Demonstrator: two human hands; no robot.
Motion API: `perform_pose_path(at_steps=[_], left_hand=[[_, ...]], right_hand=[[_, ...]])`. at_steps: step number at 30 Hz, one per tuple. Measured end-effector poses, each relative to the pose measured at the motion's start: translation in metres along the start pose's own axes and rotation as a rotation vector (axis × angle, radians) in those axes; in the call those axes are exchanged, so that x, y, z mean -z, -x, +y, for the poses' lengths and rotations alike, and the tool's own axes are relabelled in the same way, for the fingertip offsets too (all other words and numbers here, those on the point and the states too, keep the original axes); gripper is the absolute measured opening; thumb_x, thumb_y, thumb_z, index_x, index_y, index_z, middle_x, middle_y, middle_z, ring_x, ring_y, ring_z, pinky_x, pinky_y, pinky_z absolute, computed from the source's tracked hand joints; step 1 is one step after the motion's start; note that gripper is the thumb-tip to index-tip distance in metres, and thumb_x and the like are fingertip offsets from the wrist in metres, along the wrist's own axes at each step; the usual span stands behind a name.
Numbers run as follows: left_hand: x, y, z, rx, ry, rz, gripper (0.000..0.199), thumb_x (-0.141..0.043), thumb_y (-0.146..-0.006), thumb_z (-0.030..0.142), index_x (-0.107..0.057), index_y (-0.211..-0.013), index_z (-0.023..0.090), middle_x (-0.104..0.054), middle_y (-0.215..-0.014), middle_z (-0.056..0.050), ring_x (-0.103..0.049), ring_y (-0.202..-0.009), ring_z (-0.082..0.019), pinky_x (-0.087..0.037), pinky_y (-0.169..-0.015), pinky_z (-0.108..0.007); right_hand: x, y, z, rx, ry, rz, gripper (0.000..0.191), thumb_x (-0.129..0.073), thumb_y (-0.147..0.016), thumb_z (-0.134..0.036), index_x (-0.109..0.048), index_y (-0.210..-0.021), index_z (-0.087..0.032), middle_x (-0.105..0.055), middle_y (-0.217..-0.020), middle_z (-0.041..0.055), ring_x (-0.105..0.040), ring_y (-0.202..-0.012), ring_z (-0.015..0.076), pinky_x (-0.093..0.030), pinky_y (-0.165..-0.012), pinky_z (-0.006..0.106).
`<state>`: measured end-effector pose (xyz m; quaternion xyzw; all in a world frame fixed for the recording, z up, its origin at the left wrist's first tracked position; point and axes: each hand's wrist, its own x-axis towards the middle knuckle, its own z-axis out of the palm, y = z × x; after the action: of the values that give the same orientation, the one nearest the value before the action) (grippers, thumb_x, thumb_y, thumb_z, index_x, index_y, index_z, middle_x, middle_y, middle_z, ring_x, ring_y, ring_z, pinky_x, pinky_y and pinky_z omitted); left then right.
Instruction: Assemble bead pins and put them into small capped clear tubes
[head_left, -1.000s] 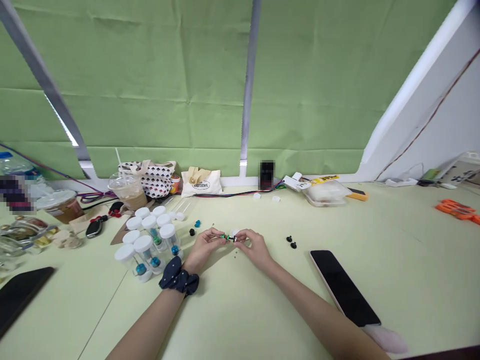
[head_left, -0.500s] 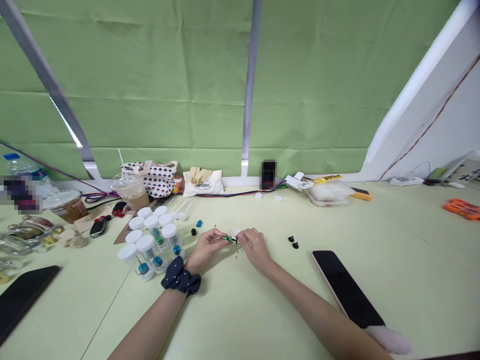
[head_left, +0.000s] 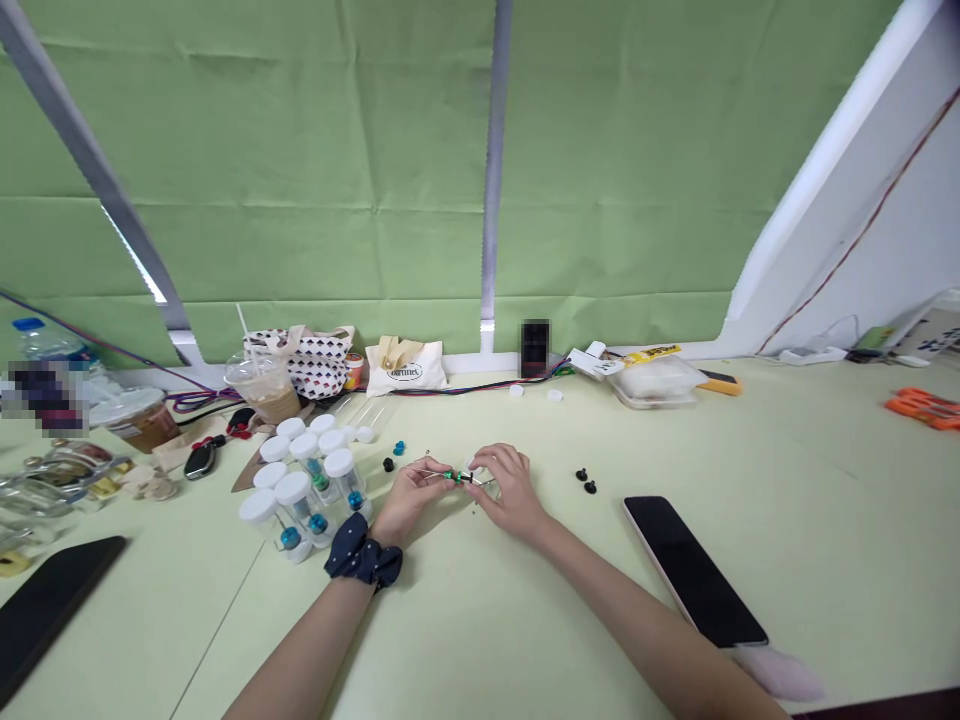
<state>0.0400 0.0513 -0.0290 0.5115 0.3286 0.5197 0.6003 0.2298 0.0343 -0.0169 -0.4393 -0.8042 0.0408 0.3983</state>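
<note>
In front of me my left hand (head_left: 409,498) is closed, pinching a thin metal rod that carries small green and black pieces (head_left: 457,477). Curled around the black end is my right hand (head_left: 511,495), its thumb and fingertips at the piece. A thin shiny metal part (head_left: 489,487) shows in the gap between that thumb and the fingers. Behind the fingertips a small white cap (head_left: 472,465) is partly hidden. A tiny metal bit (head_left: 474,513) lies on the table below the hands. A black piece (head_left: 388,464) and a blue piece (head_left: 399,448) lie beyond my left hand.
Several white-capped clear jars (head_left: 294,490) holding blue or green parts stand left of my hands. Two black knobs (head_left: 586,480) lie to the right, with a phone (head_left: 694,570) beyond. Drink cups (head_left: 266,388), a pouch (head_left: 406,368) and a plastic box (head_left: 652,383) line the back.
My right thumb and fingers have spread further apart, showing the shiny metal part between them. My left hand keeps its grip on the rod, nearly in place.
</note>
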Motion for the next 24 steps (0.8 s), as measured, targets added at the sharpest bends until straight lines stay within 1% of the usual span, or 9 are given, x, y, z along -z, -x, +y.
perform_pose_path(at_steps=[2, 5, 8, 10, 12, 14, 19, 22, 24], left_hand=[[0.0003, 0.0, -0.0001, -0.001, -0.002, -0.013, 0.021, -0.076, -0.062, 0.017, -0.063, -0.078, 0.013, -0.07, -0.08, -0.006, -0.066, -0.076, -0.018, -0.049, -0.078, -0.034], [-0.0005, 0.0007, 0.0007, 0.016, 0.016, -0.051, 0.02, -0.075, -0.063, 0.017, -0.063, -0.079, 0.013, -0.07, -0.082, -0.007, -0.066, -0.078, -0.019, -0.048, -0.081, -0.036], [-0.0011, 0.0012, 0.0019, 0.006, 0.006, -0.033, 0.02, -0.075, -0.064, 0.017, -0.063, -0.079, 0.013, -0.07, -0.081, -0.006, -0.066, -0.077, -0.018, -0.048, -0.079, -0.034], [-0.0012, 0.0013, 0.0027, -0.003, -0.003, -0.013, 0.02, -0.076, -0.063, 0.016, -0.064, -0.078, 0.014, -0.07, -0.08, -0.005, -0.065, -0.075, -0.017, -0.048, -0.077, -0.032], [-0.0014, 0.0014, 0.0032, 0.003, 0.008, -0.025, 0.02, -0.076, -0.063, 0.016, -0.064, -0.078, 0.014, -0.07, -0.081, -0.005, -0.066, -0.076, -0.017, -0.048, -0.079, -0.033], [-0.0016, 0.0016, 0.0033, 0.018, 0.022, -0.052, 0.02, -0.076, -0.063, 0.016, -0.064, -0.079, 0.014, -0.07, -0.081, -0.005, -0.066, -0.077, -0.018, -0.048, -0.08, -0.034], [-0.0009, 0.0021, 0.0023, -0.002, 0.015, -0.032, 0.019, -0.075, -0.064, 0.015, -0.064, -0.079, 0.014, -0.069, -0.08, -0.004, -0.065, -0.076, -0.015, -0.048, -0.077, -0.031], [-0.0014, 0.0023, 0.0024, 0.011, 0.025, -0.054, 0.02, -0.076, -0.063, 0.017, -0.064, -0.079, 0.014, -0.069, -0.081, -0.005, -0.065, -0.077, -0.017, -0.048, -0.08, -0.034], [-0.0023, 0.0024, 0.0031, 0.016, 0.019, -0.054, 0.021, -0.076, -0.063, 0.018, -0.063, -0.079, 0.014, -0.07, -0.081, -0.005, -0.065, -0.077, -0.018, -0.048, -0.081, -0.035]], right_hand=[[-0.0008, 0.0003, 0.0003, 0.026, 0.033, 0.0, 0.017, -0.047, -0.088, -0.033, -0.06, -0.093, -0.024, -0.058, -0.105, 0.005, -0.045, -0.105, 0.021, -0.031, -0.083, 0.037], [-0.003, 0.0009, 0.0011, 0.001, 0.055, 0.02, 0.025, -0.04, -0.092, -0.028, -0.063, -0.083, -0.024, -0.059, -0.102, 0.0042, -0.045, -0.104, 0.0203, -0.031, -0.083, 0.037], [-0.0034, 0.0016, 0.0011, 0.0, 0.047, 0.027, 0.019, -0.047, -0.088, -0.035, -0.062, -0.093, -0.024, -0.059, -0.103, 0.0049, -0.044, -0.106, 0.0216, -0.032, -0.084, 0.038], [-0.0034, 0.0018, 0.0007, 0.026, 0.04, 0.019, 0.019, -0.05, -0.086, -0.037, -0.06, -0.096, -0.024, -0.058, -0.105, 0.0055, -0.043, -0.108, 0.0222, -0.032, -0.085, 0.038], [-0.0037, 0.0019, 0.0004, 0.038, 0.036, 0.018, 0.018, -0.045, -0.089, -0.032, -0.061, -0.09, -0.023, -0.058, -0.106, 0.0052, -0.043, -0.108, 0.0216, -0.031, -0.086, 0.039], [-0.0043, 0.0019, 0.0003, 0.028, 0.033, 0.026, 0.026, -0.039, -0.092, -0.029, -0.062, -0.083, -0.023, -0.059, -0.104, 0.0046, -0.043, -0.108, 0.0211, -0.031, -0.086, 0.039], [-0.0043, 0.0021, 0.0002, 0.024, 0.01, 0.004, 0.019, -0.049, -0.088, -0.036, -0.059, -0.097, -0.024, -0.059, -0.106, 0.0053, -0.042, -0.11, 0.0222, -0.032, -0.087, 0.039], [-0.0041, 0.0022, -0.0001, 0.027, 0.026, -0.001, 0.021, -0.042, -0.091, -0.03, -0.061, -0.087, -0.024, -0.059, -0.106, 0.0044, -0.041, -0.111, 0.0216, -0.031, -0.088, 0.039], [-0.0036, 0.0022, -0.0004, 0.012, 0.03, 0.001, 0.023, -0.04, -0.092, -0.029, -0.061, -0.086, -0.024, -0.059, -0.106, 0.004, -0.041, -0.111, 0.0214, -0.031, -0.089, 0.039]])
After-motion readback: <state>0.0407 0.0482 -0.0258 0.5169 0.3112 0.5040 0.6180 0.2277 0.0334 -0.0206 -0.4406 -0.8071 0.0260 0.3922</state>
